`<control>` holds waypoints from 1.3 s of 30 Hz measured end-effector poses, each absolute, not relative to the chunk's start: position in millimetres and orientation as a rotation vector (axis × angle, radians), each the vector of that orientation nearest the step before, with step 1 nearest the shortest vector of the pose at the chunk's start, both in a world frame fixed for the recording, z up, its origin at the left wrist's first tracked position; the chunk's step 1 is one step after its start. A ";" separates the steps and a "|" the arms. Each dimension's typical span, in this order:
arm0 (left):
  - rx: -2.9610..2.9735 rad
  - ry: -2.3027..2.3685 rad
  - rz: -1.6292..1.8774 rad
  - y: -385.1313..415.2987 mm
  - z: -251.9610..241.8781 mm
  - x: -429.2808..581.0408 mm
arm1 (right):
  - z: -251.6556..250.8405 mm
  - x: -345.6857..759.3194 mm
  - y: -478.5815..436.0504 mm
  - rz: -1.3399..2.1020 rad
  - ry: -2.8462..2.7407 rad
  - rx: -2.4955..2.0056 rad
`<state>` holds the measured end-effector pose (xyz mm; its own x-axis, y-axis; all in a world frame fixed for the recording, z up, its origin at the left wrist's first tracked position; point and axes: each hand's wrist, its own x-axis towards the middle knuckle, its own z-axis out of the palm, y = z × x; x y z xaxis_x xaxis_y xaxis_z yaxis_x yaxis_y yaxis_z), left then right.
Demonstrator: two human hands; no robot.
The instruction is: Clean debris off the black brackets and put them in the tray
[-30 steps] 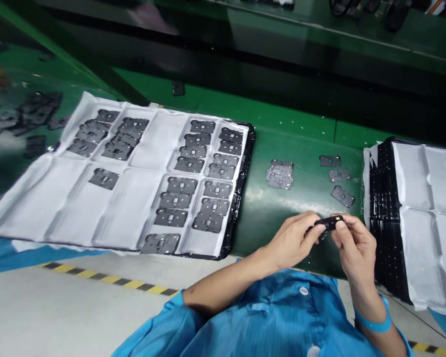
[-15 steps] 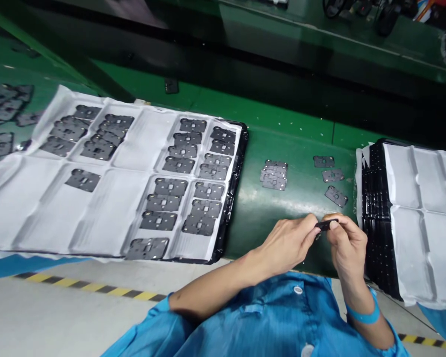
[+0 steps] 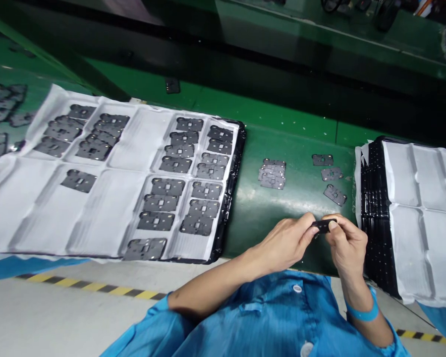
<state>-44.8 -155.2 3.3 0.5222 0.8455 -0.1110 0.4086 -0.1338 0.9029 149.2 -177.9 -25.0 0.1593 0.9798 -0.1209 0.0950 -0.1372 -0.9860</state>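
Both my hands meet over the near edge of the green bench. My left hand pinches the left end of a small flat dark plate, and my right hand pinches its right end. The plate is held edge-on, level, just above the bench. Beyond my hands lie a small stack of the same plates and three loose plates on the green surface.
A black tray lined with white paper on the left holds several rows of dark plates. A stack of black trays under white paper stands at the right. More plates lie far left. A yellow-black floor stripe runs below.
My hands have stayed together on the plate, which has turned a little in my fingers. The view has shifted slightly, so the trays sit further left in the picture.
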 end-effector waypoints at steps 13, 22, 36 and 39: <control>1.746 1.073 0.528 -153.5 0.7 -46.8 | -21.8 154.8 -177.2 1.140 -1.210 -1.463; 1.820 1.094 0.516 -153.6 1.0 -43.6 | -21.3 152.5 -174.1 1.174 -1.199 -1.445; 1.597 1.043 0.603 -147.8 2.2 -49.0 | -4.1 151.8 -171.8 1.134 -1.318 -1.485; 1.463 1.024 0.718 -149.5 -1.7 -47.1 | -4.5 147.9 -173.5 1.119 -1.333 -1.438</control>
